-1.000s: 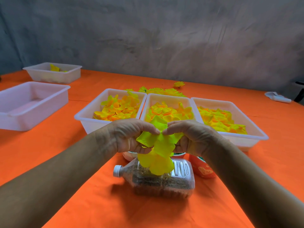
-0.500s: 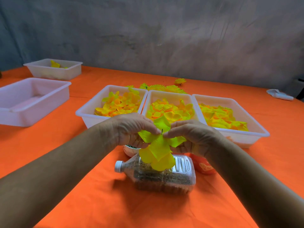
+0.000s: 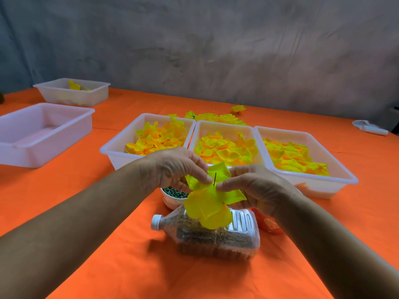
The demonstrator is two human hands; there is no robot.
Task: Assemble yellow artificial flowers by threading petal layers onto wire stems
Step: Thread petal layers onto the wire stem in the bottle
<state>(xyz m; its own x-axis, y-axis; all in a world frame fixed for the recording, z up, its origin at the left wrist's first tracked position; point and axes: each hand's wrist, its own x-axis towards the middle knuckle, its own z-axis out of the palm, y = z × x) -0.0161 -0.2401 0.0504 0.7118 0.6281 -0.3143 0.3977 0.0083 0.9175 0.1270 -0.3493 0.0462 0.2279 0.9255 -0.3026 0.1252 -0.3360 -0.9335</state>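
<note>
Head view: in the middle of the frame both hands pinch one yellow petal layer (image 3: 210,198) from either side, left hand (image 3: 179,167) and right hand (image 3: 257,186) close together, fingertips nearly meeting at a thin dark wire stem (image 3: 215,179) that pokes up through the petal's middle. Just below lies a clear plastic bottle (image 3: 216,236) on its side on the orange table (image 3: 108,266). Three white trays (image 3: 311,186) of petals sit side by side above the hands

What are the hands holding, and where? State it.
Both hands, left and right, pinch the yellow fabric petal layer near its centre, beside the dark wire stem.
</note>
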